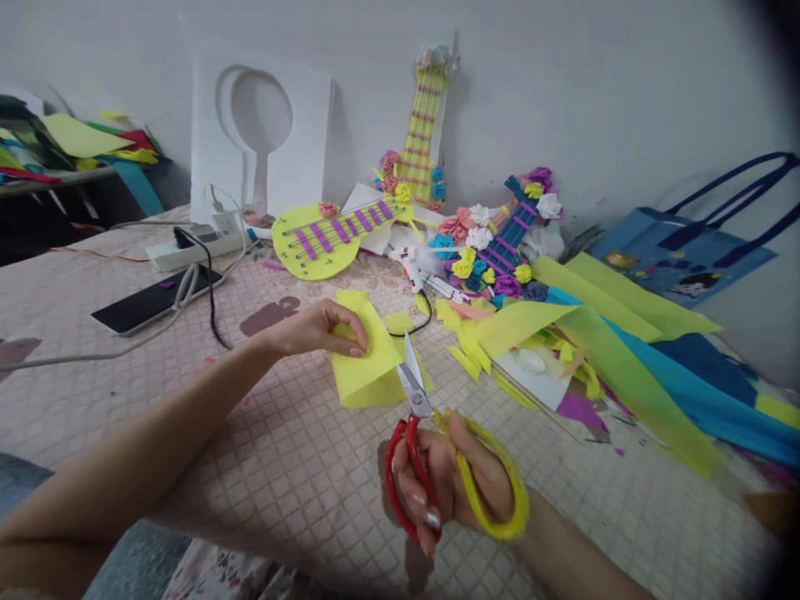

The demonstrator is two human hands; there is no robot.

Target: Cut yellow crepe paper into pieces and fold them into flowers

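Observation:
In my left hand [334,327] a folded sheet of yellow crepe paper [368,375] is pinched between thumb and fingers, over the table. My right hand [450,475] grips a pair of scissors [415,392] with one red and one yellow handle loop. The blades point away from me and lie at the right edge of the paper, slightly apart. Small cut yellow pieces [468,346] are scattered to the right of the blades. Beyond the paper stands a white hot glue gun [409,268], its black cord curling down toward the table.
A yellow paper guitar [318,242] and two flower-trimmed ones lean at the back. Crepe strips [662,358] cover the right side beside a blue bag [681,250]. At left lie a black phone [153,300], a power strip [193,247] and cables. A white cut-out board [306,142] leans behind.

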